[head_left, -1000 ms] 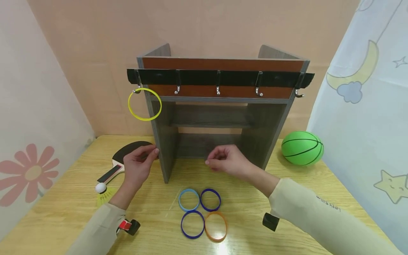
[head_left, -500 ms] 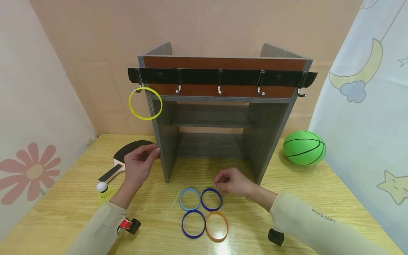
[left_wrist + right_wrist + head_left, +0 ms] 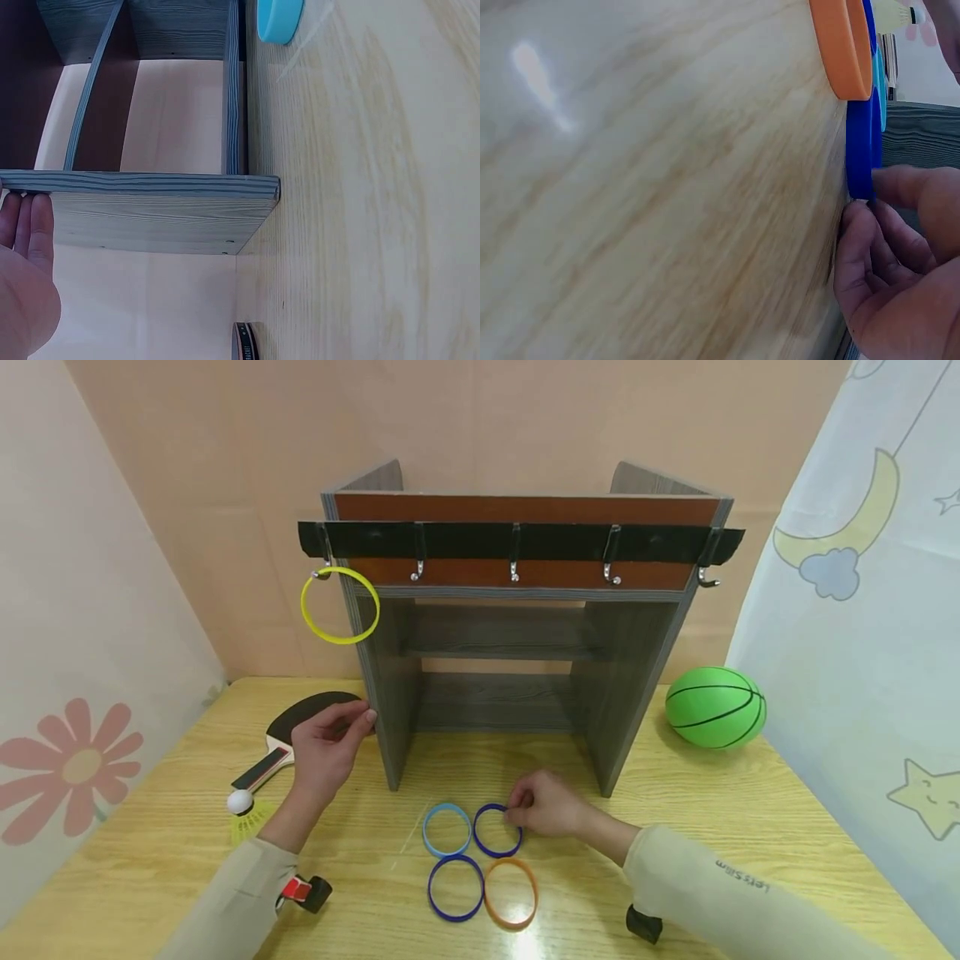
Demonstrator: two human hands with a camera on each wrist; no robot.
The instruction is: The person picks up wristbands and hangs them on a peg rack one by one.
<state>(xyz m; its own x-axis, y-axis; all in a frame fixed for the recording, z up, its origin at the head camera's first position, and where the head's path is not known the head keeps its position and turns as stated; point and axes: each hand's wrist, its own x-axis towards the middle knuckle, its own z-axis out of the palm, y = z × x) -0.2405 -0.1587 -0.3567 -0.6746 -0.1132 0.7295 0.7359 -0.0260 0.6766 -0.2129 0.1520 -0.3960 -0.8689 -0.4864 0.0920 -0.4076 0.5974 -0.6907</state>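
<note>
My left hand (image 3: 324, 747) is at the front edge of the grey wooden shelf unit's left side panel (image 3: 378, 727), its thumb at that edge and its fingertips against the outer face in the left wrist view. My right hand (image 3: 546, 806) pinches the right side of a dark blue ring (image 3: 480, 839) lying on the table; its thumb overlaps the ring. Touching that ring are a light blue ring (image 3: 425, 833) and an orange ring (image 3: 535, 902). A second dark blue ring (image 3: 431, 897) lies in front. A yellow ring (image 3: 377, 610) hangs from the leftmost hook (image 3: 321, 575).
Several silver hooks line a black strip (image 3: 468, 541) across the unit's top. A table tennis paddle (image 3: 262, 768) and a yellow shuttlecock (image 3: 251, 818) lie left of the unit. A green ball (image 3: 715, 706) sits at the right.
My right hand has come down and toward me from in front of the shelf opening to the dark blue ring, and its fingers have closed there. The left hand has stayed at the panel.
</note>
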